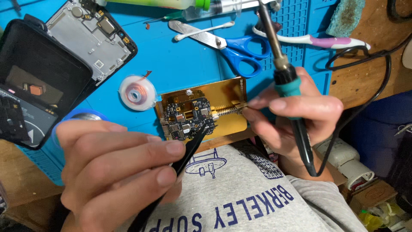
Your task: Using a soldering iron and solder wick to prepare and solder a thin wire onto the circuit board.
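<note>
My left hand (116, 172) grips black tweezers (189, 150) whose tips touch the lower right corner of a small black circuit board (189, 118). The board is clamped in a gold-coloured holder plate (231, 92) with a spring screw. My right hand (292, 116) holds a soldering iron (285, 81) by its teal and black handle, with the metal shaft pointing up and away from the board. The fingertips of the right hand rest against the holder's right edge.
On the blue work mat (180, 60) lie blue-handled scissors (231, 45), a cotton swab (201, 31), a toothbrush (317, 41), a spool of copper braid (137, 92), an opened phone frame (92, 36), a syringe (219, 8). The iron's black cord (369, 92) loops right.
</note>
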